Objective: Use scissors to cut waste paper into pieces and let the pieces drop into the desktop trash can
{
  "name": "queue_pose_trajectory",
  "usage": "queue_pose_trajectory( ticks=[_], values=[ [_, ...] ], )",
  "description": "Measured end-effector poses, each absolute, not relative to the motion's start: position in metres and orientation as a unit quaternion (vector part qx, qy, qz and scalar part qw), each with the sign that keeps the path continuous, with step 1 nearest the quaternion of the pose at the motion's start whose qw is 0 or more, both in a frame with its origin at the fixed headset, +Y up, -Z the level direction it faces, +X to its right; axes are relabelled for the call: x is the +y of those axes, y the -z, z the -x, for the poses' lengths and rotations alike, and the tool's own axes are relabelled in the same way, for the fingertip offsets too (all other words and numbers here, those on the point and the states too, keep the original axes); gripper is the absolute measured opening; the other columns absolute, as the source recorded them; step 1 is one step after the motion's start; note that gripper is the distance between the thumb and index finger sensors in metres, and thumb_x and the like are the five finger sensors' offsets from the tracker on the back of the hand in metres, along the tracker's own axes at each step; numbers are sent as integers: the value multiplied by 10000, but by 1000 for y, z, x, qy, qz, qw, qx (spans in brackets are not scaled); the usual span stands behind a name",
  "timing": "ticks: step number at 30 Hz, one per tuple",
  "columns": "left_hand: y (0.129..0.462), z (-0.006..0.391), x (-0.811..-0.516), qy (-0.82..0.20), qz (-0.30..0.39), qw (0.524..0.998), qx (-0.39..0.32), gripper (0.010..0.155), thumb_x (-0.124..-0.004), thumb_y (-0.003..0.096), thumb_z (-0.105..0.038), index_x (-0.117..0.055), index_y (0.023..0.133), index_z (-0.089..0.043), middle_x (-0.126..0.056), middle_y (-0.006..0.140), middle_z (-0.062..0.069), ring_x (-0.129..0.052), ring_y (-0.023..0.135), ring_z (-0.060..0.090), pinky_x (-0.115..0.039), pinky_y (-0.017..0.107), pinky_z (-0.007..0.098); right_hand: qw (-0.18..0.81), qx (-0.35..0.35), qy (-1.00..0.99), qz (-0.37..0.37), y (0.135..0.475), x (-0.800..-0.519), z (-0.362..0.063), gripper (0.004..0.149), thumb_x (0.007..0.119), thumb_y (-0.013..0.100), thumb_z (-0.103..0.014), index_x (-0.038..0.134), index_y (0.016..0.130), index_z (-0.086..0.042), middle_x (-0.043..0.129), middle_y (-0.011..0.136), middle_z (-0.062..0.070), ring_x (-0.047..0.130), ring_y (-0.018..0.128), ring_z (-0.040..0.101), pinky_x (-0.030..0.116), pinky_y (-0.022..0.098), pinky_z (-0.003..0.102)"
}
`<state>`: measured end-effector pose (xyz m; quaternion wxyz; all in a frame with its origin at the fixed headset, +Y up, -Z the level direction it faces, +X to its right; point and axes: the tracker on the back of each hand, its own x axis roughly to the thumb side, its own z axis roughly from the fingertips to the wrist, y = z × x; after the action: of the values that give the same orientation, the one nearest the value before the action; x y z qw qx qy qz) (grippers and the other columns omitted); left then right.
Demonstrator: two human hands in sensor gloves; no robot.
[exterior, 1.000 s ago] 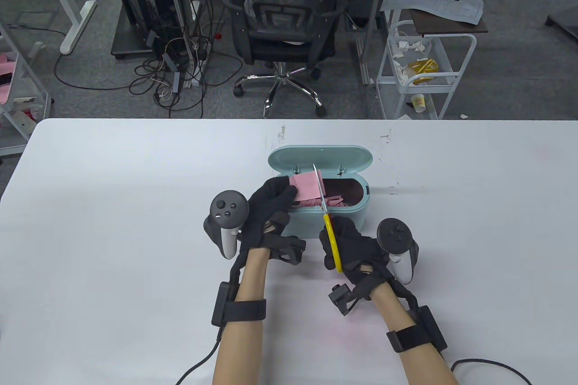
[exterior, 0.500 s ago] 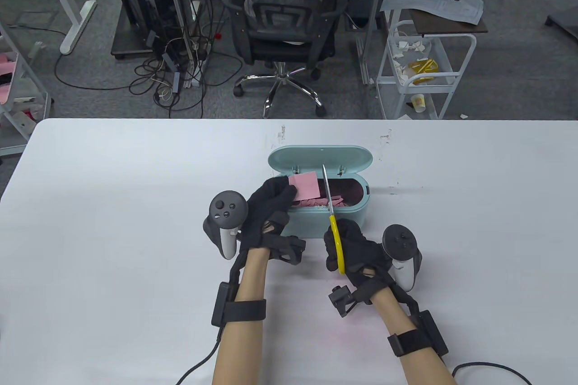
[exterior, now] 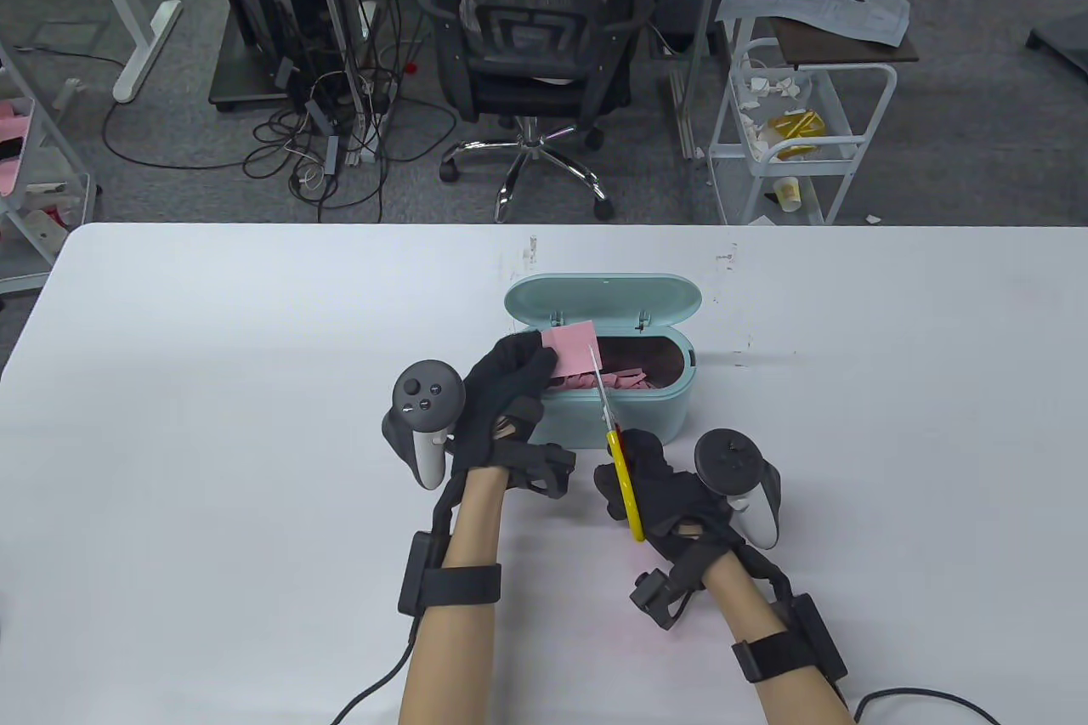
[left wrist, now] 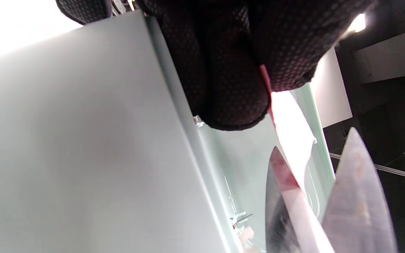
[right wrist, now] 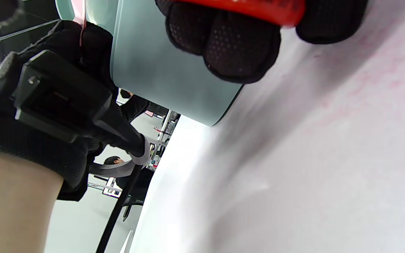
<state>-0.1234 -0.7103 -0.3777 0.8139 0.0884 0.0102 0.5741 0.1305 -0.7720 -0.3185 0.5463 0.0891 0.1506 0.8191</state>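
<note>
My left hand [exterior: 514,376] pinches a pink paper sheet [exterior: 571,341] over the left end of the mint desktop trash can [exterior: 654,410], whose lid [exterior: 603,296] stands open behind it. My right hand [exterior: 646,474] grips yellow-handled scissors [exterior: 623,478], their blades [exterior: 599,381] pointing up at the paper's right edge. In the left wrist view my fingertips [left wrist: 234,95] clamp the paper [left wrist: 290,130], which passes between the two parted blades [left wrist: 357,196]. Pink cut pieces [exterior: 627,378] lie inside the can. The right wrist view shows my fingers [right wrist: 237,45] curled round the handle [right wrist: 244,7].
The white table [exterior: 212,419] spreads wide on both sides of the can. Beyond its far edge stand an office chair [exterior: 531,36], tangled cables [exterior: 340,130] and a white cart [exterior: 799,121]. A cable [exterior: 926,687] trails from my right wrist.
The scissors swung right clear of the paper, then came back left and nearer to me, blades now parted around the paper's right edge. My left hand and the paper stayed put.
</note>
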Motion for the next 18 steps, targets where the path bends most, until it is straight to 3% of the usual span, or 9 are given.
queue_pose_trajectory(
  ticks=[18],
  values=[
    [378,123,-710,-574,-88,814,10,353,-868,468,-433,-910,791,-298,-1090,586,-80,-1047,579,149,-522,740,643,566,114,-814,-64,326,-770,-123,891,700,351,-746,389,956,-171,811,712,-40,956,441,218,710,505,626]
  ],
)
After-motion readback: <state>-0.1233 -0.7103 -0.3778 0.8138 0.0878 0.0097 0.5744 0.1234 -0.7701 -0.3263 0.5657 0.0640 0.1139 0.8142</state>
